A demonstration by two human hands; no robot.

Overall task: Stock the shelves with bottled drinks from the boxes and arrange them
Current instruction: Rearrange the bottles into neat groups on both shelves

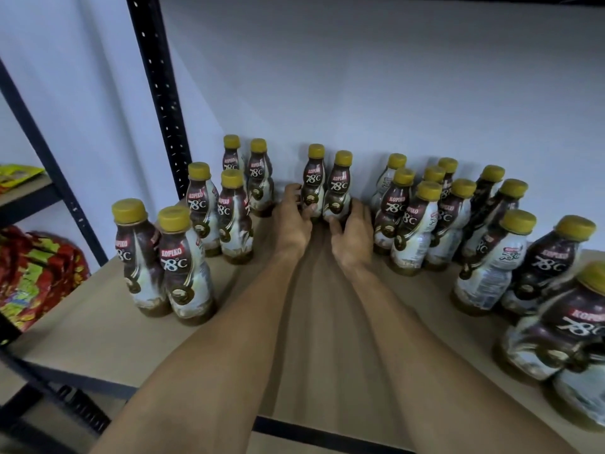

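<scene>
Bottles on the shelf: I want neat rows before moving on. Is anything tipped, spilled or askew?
Nothing tipped or spilled. But the right-hand cluster is bunched unevenly, several labels turned away, unlike the left pairs facing forward. The left hand and right hand grip the middle pair.

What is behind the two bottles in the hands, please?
Only the white wall shows behind the bottles. The left hand and right hand grip their bases, so whether they touch the wall cannot be seen.

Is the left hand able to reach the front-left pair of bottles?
Probably yes: bare shelf lies between the left hand and the front-left pair, but it must first release the bottle it grips.
</scene>
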